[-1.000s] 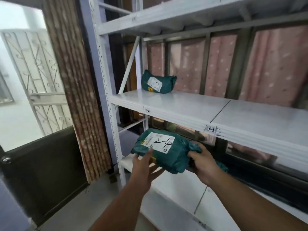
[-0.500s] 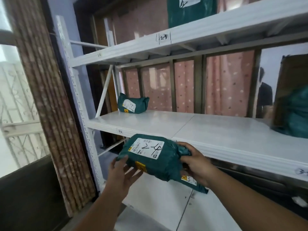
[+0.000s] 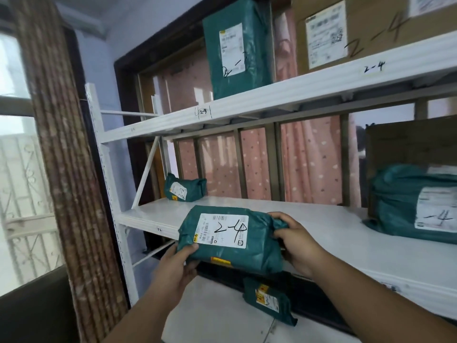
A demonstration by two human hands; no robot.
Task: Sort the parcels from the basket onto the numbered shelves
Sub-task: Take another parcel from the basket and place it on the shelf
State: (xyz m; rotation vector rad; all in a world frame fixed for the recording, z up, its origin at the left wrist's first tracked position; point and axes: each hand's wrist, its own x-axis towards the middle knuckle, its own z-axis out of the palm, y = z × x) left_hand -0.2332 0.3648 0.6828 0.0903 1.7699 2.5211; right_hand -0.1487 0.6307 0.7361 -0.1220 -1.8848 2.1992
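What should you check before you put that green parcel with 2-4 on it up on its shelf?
1. Number read: the held parcel has 2-4 written on its label. Ok.
2. Matching spot found: the 2-4 mark is on the edge of the upper shelf, above and to the right. Ok.
3. Grip: left hand and right hand each hold one end. Ok.
4. Room at 2-4: a cardboard box marked 2-4 already stands there; the free space beside it runs out of the picture. Cannot tell.
5. Parcel at shelf height: it is level with the middle shelf, not the upper one. Not ok.
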